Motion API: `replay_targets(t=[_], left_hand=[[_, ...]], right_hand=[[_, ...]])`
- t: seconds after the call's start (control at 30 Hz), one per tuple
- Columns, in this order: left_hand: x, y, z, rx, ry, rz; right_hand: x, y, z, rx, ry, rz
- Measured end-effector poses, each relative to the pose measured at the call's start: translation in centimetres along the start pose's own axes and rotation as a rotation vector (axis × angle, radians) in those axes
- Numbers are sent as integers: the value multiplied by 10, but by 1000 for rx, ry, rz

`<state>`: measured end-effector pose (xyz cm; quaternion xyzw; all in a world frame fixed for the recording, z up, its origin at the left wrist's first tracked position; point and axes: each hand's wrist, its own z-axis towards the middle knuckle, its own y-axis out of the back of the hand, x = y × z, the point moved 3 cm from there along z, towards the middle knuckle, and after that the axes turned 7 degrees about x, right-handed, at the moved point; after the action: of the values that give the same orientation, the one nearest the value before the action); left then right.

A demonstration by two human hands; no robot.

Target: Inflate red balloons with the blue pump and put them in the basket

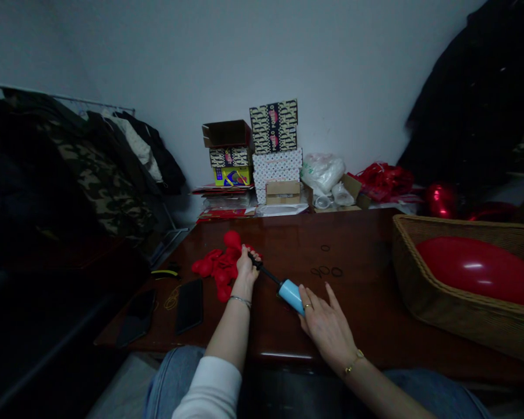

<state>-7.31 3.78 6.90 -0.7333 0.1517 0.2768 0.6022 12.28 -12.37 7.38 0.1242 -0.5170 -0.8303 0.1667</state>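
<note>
The left hand (247, 266) grips the black end of a light-blue cylindrical hand pump (290, 295) above the near middle of the table, beside limp red rubber balloons (218, 269); the right hand (325, 319) loosely holds its blue barrel. Keeping both in line with the rod should help. Fingers hide both pump ends, so I can't see the nozzle.

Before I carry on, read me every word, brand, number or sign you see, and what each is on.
"POMELO", as best I can read it, twice, sideways: upper patterned box. Its letter-like pattern is unclear.
Smaller patterned box: markings too small to read.
Yellow box: markings too blurred to read.
Plastic bag: green print, too blurred to read.
Blue pump barrel: no readable lettering.
No legible numbers.
</note>
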Motion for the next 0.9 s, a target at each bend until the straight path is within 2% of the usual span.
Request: replay_targets(t=[0.13,0.33,0.5,0.67,0.9], left_hand=[[1,-5,-1,29,20,-32],[25,-8,-12,50,48,-26],[39,-10,-24,74,62,27],[41,-15,-32,58,43,54],[41,-13,-32,51,45,89]], right_hand=[[-3,9,-2,20,-2,-21],[-6,5,2,55,-21,-62],[1,1,19,68,-31,-88],[10,-1,31,71,-55,-74],[14,-4,24,74,-55,-28]])
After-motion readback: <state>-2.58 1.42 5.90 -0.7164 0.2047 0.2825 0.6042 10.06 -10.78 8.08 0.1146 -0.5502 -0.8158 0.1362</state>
